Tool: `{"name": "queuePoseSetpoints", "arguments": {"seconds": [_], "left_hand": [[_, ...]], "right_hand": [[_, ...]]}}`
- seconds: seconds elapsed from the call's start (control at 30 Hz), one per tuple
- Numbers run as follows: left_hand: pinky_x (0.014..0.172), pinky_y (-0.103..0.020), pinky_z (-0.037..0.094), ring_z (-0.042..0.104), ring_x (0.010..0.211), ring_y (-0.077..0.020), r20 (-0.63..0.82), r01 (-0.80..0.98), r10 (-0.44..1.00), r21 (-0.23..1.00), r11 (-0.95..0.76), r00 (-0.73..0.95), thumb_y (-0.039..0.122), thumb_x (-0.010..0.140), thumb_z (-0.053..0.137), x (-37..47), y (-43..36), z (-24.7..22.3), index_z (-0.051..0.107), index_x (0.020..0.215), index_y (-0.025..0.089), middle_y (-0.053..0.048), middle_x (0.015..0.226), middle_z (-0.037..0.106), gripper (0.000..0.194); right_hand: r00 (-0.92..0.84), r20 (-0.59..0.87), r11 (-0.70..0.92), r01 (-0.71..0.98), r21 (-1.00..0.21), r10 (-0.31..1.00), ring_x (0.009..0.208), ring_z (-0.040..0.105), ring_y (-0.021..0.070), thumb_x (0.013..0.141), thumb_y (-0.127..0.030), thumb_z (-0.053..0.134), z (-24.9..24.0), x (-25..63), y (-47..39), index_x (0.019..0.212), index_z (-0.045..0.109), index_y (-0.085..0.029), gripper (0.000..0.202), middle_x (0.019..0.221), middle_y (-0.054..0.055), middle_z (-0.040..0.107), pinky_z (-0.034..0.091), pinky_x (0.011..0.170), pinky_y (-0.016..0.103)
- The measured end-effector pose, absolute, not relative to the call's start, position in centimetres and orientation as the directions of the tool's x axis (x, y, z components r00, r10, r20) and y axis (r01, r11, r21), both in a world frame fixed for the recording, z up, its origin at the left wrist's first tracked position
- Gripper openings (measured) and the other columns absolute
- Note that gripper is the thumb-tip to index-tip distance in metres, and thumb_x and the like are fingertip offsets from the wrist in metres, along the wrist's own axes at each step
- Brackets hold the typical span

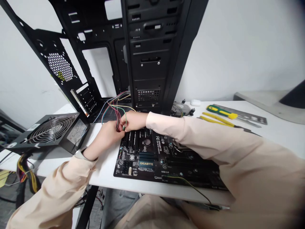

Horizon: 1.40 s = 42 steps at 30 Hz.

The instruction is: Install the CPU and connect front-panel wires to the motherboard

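Wires (117,111) in red, green, blue and yellow run out of the black computer case (152,73) to both my hands. My left hand (108,133) is closed around the wires near their ends. Close against it, my right hand (133,121) pinches a small connector (124,128) by the green wire; my fingers hide much of it. Both hands are over the far left corner of a black Gigabyte motherboard (143,146), which lies flat on the white table. My right sleeve covers part of the board. Whether the connector touches a header cannot be made out.
A power supply (54,130) with a round fan grille stands at the left, its cables hanging off the edge. To the right lie a green-and-yellow screwdriver (221,111), yellow-handled pliers (218,119) and a metal plate (257,118). A yellow-green wire (190,184) crosses the front edge.
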<state>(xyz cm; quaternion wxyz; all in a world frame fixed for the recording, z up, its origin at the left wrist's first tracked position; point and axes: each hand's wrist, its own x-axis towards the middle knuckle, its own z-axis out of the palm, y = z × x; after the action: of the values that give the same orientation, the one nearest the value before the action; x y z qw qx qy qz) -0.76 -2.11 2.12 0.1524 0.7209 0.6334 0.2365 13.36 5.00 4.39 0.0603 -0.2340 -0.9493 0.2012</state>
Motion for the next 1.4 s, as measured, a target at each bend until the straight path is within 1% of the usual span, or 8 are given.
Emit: {"name": "queuePoseSetpoints", "arguments": {"seconds": [0.3, 0.53, 0.63, 0.77, 0.87, 0.97, 1.17, 1.4], "left_hand": [[0.054, -0.026, 0.028, 0.044, 0.052, -0.0136, 0.167, 0.832, 0.984, 0.536, -0.143, 0.062, 0.015, 0.06, 0.058, -0.2, -2.3, 2.2, 0.045, 0.055, 0.019, 0.003, 0.053, 0.051, 0.014], [0.051, -0.023, 0.03, 0.044, 0.049, -0.0116, 0.113, 0.709, 0.993, 0.696, -0.111, 0.045, 0.015, 0.058, 0.063, -0.8, -2.3, 2.4, 0.049, 0.052, 0.018, 0.005, 0.049, 0.052, 0.015], [0.045, -0.021, 0.03, 0.041, 0.042, -0.0101, 0.056, 0.606, 0.998, 0.793, -0.065, 0.034, 0.021, 0.059, 0.069, -1.4, -2.3, 3.0, 0.05, 0.053, 0.018, 0.005, 0.044, 0.049, 0.019], [0.037, -0.019, 0.027, 0.038, 0.037, -0.0077, 0.04, 0.401, 0.999, 0.915, -0.034, -0.007, 0.032, 0.07, 0.065, -1.8, -2.3, 3.7, 0.053, 0.062, 0.018, 0.004, 0.049, 0.053, 0.02], [0.034, -0.018, 0.026, 0.038, 0.036, -0.0062, 0.031, 0.215, 0.999, 0.976, -0.021, -0.042, 0.031, 0.075, 0.057, -1.7, -2.0, 3.9, 0.052, 0.061, 0.017, 0.001, 0.054, 0.055, 0.021], [0.037, -0.017, 0.033, 0.044, 0.039, -0.0068, -0.002, 0.04, 0.998, 0.999, 0.005, -0.058, 0.026, 0.074, 0.057, -1.8, -1.7, 4.0, 0.05, 0.058, 0.016, 0.003, 0.05, 0.05, 0.02], [0.045, -0.018, 0.043, 0.053, 0.047, -0.0081, -0.057, -0.191, 0.997, 0.98, 0.046, -0.055, 0.024, 0.067, 0.066, -2.1, -1.6, 4.3, 0.055, 0.062, 0.013, 0.001, 0.056, 0.057, 0.017], [0.043, -0.026, 0.046, 0.057, 0.045, -0.0138, -0.068, -0.265, 0.998, 0.962, 0.061, -0.017, 0.026, 0.065, 0.071, -1.8, -2.1, 4.7, 0.055, 0.067, 0.016, 0.001, 0.057, 0.059, 0.019]], "right_hand": [[-0.812, -0.067, 0.556, 0.455, -0.696, 0.58, 0.064, 0.058, 0.0093, 0.064, 0.0, 0.061, 5.6, 14.1, 4.5, 0.078, 0.071, -0.011, 0.02, 0.07, 0.0, 0.069, 0.045, 0.064, 0.02], [-0.667, -0.069, 0.219, 0.338, -0.915, 0.742, 0.051, 0.051, 0.0063, 0.071, 0.0, 0.057, 6.7, 14.6, 3.4, 0.071, 0.057, -0.012, 0.013, 0.052, -0.005, 0.054, 0.043, 0.056, 0.02], [-0.596, -0.006, 0.311, 0.428, -0.849, 0.803, 0.051, 0.05, 0.0072, 0.075, -0.003, 0.055, 6.4, 14.9, 3.0, 0.078, 0.057, -0.012, 0.01, 0.053, -0.004, 0.053, 0.041, 0.056, 0.021], [-0.531, 0.354, 0.627, 0.522, -0.578, 0.77, 0.06, 0.05, 0.0091, 0.069, -0.006, 0.062, 6.5, 15.2, 2.1, 0.107, 0.058, -0.012, 0.039, 0.069, -0.003, 0.058, 0.038, 0.062, 0.023], [-0.544, 0.509, 0.745, 0.477, -0.465, 0.667, 0.063, 0.049, 0.0088, 0.069, -0.009, 0.061, 7.2, 14.9, 1.0, 0.096, 0.063, -0.012, 0.027, 0.073, -0.002, 0.058, 0.037, 0.063, 0.023], [-0.621, 0.386, 0.713, 0.448, -0.539, 0.682, 0.057, 0.049, 0.0075, 0.073, -0.014, 0.061, 7.6, 14.1, 0.1, 0.072, 0.065, -0.013, 0.005, 0.06, -0.003, 0.057, 0.037, 0.059, 0.021], [-0.701, -0.137, 0.406, 0.549, -0.731, 0.7, 0.045, 0.054, 0.0094, 0.082, -0.03, 0.056, 5.9, 12.1, 0.6, 0.068, 0.062, -0.015, 0.021, 0.048, -0.003, 0.053, 0.047, 0.048, 0.021], [-0.734, -0.15, 0.336, 0.471, -0.816, 0.663, 0.04, 0.049, 0.007, 0.081, -0.023, 0.059, 4.6, 10.1, 0.9, 0.068, 0.056, -0.015, 0.016, 0.045, -0.007, 0.048, 0.043, 0.039, 0.018]]}}
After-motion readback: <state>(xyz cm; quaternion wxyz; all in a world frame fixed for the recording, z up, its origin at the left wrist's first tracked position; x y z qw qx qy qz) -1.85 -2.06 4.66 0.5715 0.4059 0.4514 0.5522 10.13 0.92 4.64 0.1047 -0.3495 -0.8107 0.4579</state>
